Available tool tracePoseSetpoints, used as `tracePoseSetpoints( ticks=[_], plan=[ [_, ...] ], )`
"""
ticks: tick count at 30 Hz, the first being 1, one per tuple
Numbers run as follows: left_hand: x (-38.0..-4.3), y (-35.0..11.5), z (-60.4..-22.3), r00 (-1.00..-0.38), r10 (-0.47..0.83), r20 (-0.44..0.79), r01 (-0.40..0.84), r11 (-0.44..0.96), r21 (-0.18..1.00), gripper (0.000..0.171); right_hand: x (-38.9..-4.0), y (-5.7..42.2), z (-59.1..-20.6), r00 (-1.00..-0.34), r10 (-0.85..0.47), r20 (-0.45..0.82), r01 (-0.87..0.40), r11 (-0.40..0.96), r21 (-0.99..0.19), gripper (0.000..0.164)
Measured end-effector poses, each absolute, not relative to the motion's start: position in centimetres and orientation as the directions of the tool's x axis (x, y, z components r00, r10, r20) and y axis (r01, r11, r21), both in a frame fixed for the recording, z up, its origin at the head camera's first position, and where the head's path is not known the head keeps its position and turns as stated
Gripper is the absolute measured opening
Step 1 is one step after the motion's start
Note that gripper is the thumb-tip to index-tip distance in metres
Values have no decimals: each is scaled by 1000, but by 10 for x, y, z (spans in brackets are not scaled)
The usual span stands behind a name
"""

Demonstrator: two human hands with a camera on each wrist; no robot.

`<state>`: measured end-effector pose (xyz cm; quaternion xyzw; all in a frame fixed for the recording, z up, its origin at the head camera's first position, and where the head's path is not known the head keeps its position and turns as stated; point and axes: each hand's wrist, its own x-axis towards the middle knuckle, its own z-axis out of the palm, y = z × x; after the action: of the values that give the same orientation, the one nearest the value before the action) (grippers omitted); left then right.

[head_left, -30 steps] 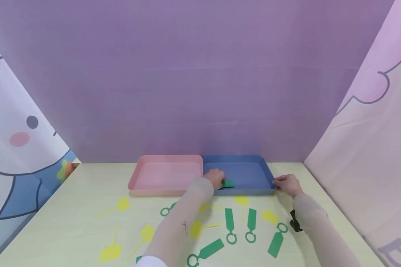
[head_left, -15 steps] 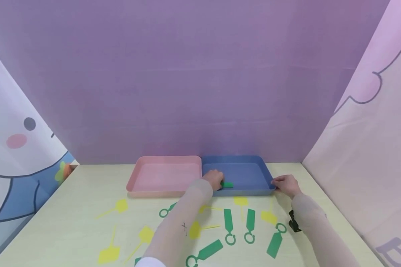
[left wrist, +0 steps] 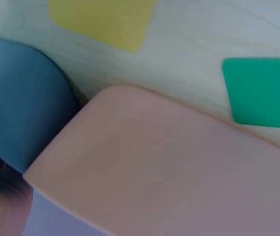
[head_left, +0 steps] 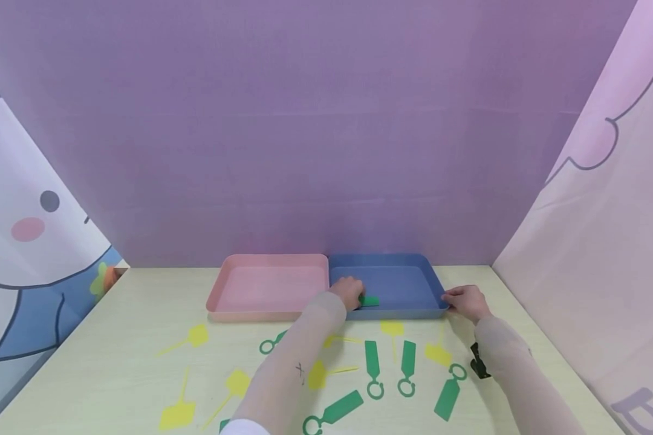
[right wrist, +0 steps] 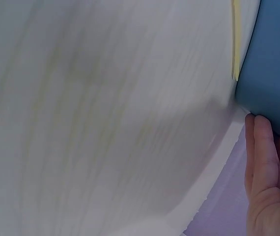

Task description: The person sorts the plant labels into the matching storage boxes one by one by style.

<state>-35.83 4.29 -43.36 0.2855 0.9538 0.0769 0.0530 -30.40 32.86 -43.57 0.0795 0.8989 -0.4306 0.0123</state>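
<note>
My left hand (head_left: 349, 292) reaches into the blue tray (head_left: 399, 313) at its front left corner, fingers curled over a green plant tag (head_left: 370, 301) whose flat end sticks out to the right; the fingertips are hidden. In the left wrist view only part of that hand (left wrist: 5, 201) shows behind the tray walls. Outside the blue tray's front right corner, my right hand (head_left: 468, 302) pinches the rim. The right wrist view shows its fingers (right wrist: 264, 152) against the blue wall.
A pink tray (head_left: 266, 316) adjoins the blue one on the left. Several green loop tags (head_left: 343, 408) and several yellow stemmed tags (head_left: 178, 414) lie spread before the trays. A small black object (head_left: 479, 361) lies by the right forearm. A purple cloth (head_left: 326, 133) hangs behind.
Both hands hold nearly the same places throughout, the left with the green plant tag in the tray, the right at the tray corner. The head view has shifted slightly.
</note>
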Motion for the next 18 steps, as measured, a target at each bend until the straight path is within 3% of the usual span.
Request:
tracePoseSetpoints(
  ticks=[9, 18],
  plan=[
    [-357, 39, -432, -835, 547, -64, 528, 828, 191, 16, -307, 327, -435, -990, 118, -80, 137, 623, -770, 31],
    [-358, 31, -423, -833, 550, -52, 529, 821, 217, 29, -308, 325, -434, -990, 113, -84, 136, 627, -767, 30]
  ],
)
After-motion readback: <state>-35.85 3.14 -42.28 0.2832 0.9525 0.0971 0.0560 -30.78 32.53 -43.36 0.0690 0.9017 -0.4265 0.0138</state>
